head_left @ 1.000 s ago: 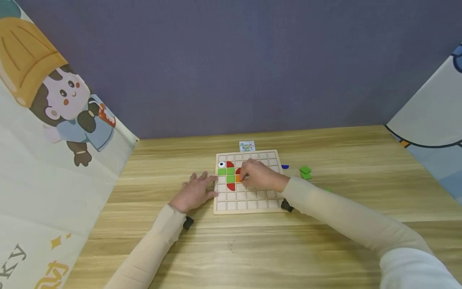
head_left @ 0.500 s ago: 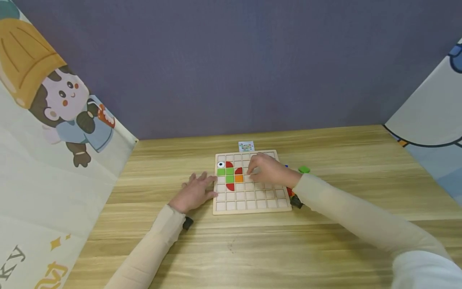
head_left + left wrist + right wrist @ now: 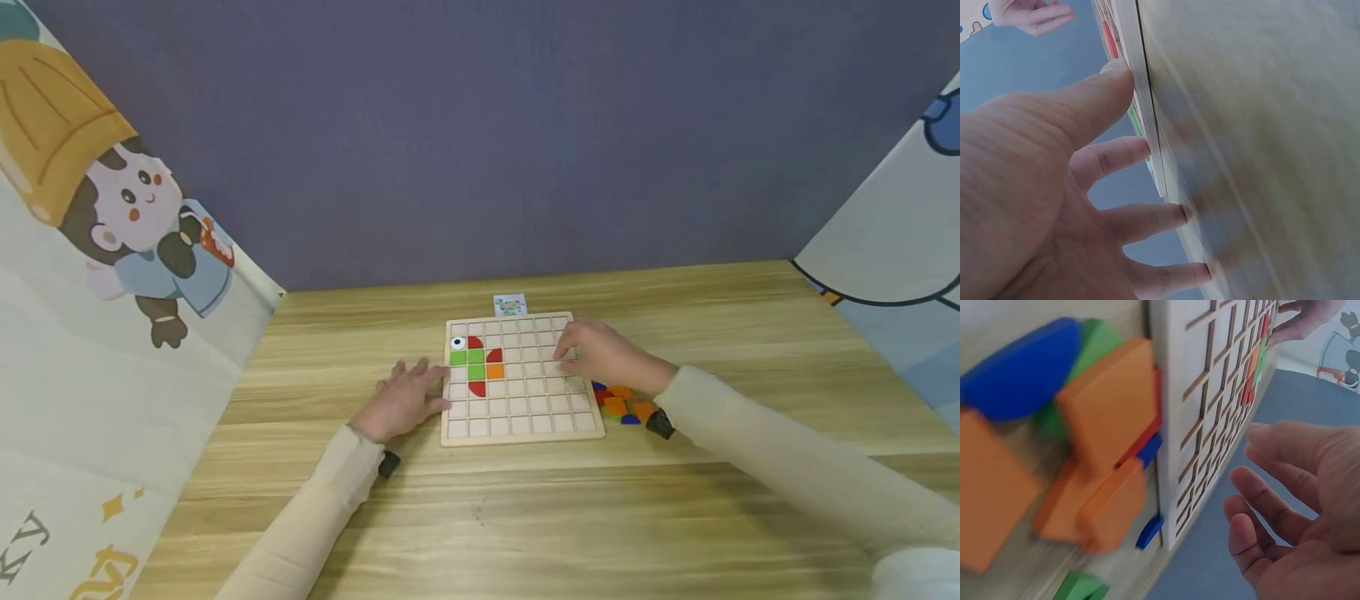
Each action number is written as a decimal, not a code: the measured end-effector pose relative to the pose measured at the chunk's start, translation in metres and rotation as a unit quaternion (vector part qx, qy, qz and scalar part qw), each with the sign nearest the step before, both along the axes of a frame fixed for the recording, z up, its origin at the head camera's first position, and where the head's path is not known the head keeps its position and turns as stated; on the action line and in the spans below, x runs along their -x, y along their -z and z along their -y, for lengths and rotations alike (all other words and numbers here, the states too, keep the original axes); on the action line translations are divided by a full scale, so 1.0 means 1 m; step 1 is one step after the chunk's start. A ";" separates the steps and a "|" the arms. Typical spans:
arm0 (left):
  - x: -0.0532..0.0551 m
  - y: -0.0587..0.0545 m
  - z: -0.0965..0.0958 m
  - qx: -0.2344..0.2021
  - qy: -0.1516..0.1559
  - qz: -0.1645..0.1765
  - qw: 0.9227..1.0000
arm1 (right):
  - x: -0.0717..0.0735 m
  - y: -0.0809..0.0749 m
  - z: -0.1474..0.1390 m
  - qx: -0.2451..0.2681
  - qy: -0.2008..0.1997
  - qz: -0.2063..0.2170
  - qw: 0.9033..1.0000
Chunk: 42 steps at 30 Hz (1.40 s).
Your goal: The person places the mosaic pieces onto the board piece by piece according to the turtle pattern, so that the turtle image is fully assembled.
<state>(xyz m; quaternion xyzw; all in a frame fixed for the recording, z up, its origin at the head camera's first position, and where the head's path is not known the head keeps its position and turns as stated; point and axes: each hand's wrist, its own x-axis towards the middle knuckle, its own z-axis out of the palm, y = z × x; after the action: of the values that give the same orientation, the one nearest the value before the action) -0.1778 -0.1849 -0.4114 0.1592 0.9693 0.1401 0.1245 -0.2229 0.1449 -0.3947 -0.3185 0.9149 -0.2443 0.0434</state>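
A square wooden grid board lies on the table. My left hand rests at its left edge with fingers spread; in the left wrist view the thumb and index finger touch the board's side. Over the right part hovers my right hand, fingers loosely bent, nothing visible between them. Tiles sit in cells at the left: a white eye tile, green squares, an orange square, and red quarter-round tiles.
Beside the board's right edge lies a loose heap of orange tiles, blue tiles, green tiles and red ones. A small printed picture card lies behind the board. A dark wall stands past the table's far edge.
My right hand has let go of the orange square, now lying in its cell, and has moved right towards the board's edge, uncovering the grid. The left hand has stayed in place.
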 end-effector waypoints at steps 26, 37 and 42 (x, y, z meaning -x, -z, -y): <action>0.003 0.005 0.002 0.006 0.005 -0.003 1.000 | -0.032 0.018 -0.077 -0.030 0.033 -0.025 0.999; 0.001 0.003 0.001 0.002 0.001 0.002 1.000 | -0.033 0.027 -0.074 -0.031 0.040 -0.029 0.998; 0.001 0.003 0.002 0.001 0.001 0.001 1.000 | -0.033 0.029 -0.074 -0.029 0.048 -0.032 0.998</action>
<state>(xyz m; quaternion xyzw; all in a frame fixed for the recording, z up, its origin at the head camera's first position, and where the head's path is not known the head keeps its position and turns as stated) -0.1785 -0.1865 -0.4143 0.1596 0.9692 0.1396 0.1255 -0.1895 0.2186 -0.4238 -0.2803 0.9368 -0.2089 0.0110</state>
